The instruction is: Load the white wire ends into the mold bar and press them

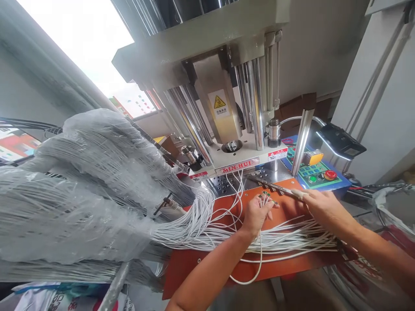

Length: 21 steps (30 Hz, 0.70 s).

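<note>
With closed left hand (pixel 257 214), pinching green-ended white cables (pixel 263 201), and with closed right hand (pixel 324 205), gripping the right end of a notched metal bar (pixel 275 187) slanting leftward past them toward the MIN-HUI press (pixel 212 82).

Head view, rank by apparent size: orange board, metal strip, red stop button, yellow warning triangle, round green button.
1. Orange board
2. Metal strip, end in right hand
3. Red stop button and yellow warning triangle: too alike to rank
4. Round green button
</note>
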{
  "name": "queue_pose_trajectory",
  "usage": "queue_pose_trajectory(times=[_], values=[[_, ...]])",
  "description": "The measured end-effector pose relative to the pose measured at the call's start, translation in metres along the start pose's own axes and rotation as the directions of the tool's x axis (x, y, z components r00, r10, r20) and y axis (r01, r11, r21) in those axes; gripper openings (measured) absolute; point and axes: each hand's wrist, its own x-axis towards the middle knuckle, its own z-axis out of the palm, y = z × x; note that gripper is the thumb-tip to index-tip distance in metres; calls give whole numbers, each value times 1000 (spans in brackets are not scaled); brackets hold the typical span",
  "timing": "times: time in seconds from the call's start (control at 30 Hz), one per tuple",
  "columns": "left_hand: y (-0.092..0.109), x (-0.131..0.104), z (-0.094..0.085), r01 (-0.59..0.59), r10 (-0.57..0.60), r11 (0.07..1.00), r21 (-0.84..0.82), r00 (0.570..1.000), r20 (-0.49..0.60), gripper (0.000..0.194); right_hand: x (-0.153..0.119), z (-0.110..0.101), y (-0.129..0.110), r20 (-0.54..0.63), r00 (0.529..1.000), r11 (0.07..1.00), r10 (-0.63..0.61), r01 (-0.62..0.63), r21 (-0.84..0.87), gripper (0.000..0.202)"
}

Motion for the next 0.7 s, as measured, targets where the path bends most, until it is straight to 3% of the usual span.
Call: queue_pose_trajectory(times=[0.1, 0.17, 0.27, 0.33, 0.43, 0.53, 0.6, 0.7], values=[[-9, 6, -2, -55, 55, 991, 122, 998, 1, 34, 30, 7, 4, 68, 998, 999, 12, -9, -52, 45], [-13, 7, -2, -41, 42, 982, 186, 999, -6, 34, 48, 16, 7, 140, 990, 998, 16, -8, -58, 38], [-13, 8, -2, 66, -63, 975, 214, 998, -24, 35, 66, 21, 8, 267, 963, 997, 37, -18, -72, 27], [-10, 9, -1, 195, -192, 971, 140, 981, -33, 33, 74, 14, 5, 339, 937, 996, 82, -66, -60, 25], [-4, 12, 0, 352, -353, 936, -23, 935, -46, 27, 83, -5, -8, 520, 843, 965, 139, -233, 120, 23], [2, 13, 1, 400, -405, 913, -77, 913, -54, 21, 87, -14, -22, 687, 724, 830, 68, -423, 363, 23], [4, 13, 1, 420, -423, 905, -76, 905, -42, 19, 84, -9, -29, 684, 726, 781, 65, -464, 418, 16], [4, 12, 2, 449, -452, 891, -61, 892, -29, 17, 73, 7, -32, 589, 799, 771, 120, -449, 452, 9]])
